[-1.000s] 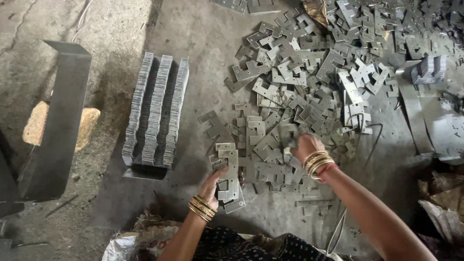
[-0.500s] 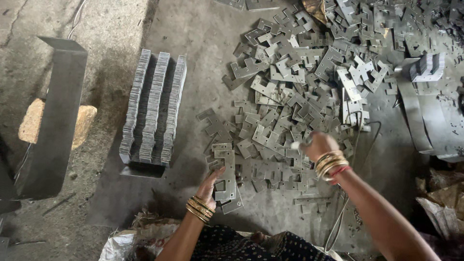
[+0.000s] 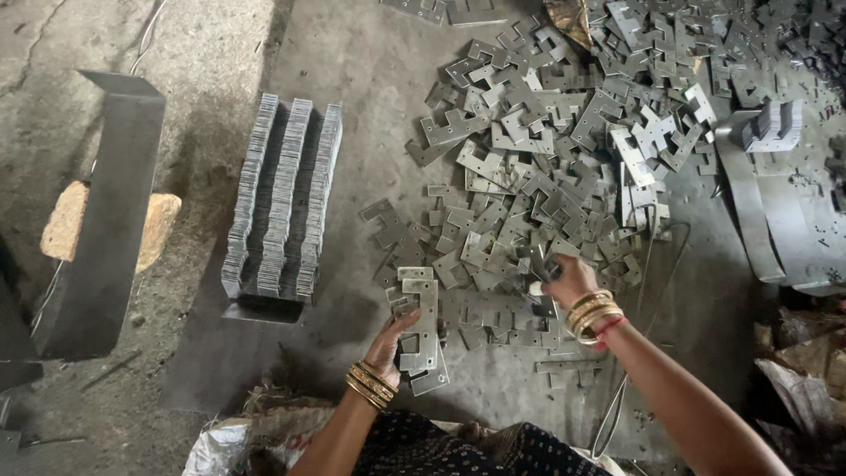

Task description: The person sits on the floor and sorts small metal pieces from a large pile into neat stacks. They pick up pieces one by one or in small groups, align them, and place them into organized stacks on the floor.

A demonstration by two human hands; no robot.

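left fingers [image 3: 394, 328] around a stack of flat plates [image 3: 419, 328], long axis pointing away; right fingers [image 3: 548, 280] pinching one plate [image 3: 539, 263]

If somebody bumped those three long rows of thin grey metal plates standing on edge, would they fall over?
Probably some would. The rows of thin grey metal plates stand on edge, leaning on each other, so a sideways bump might topple them like dominoes. They look stiff, not bendy, and likely heavy packed together. Loose, they'd likely scatter flat like the pile of cut plates nearby.
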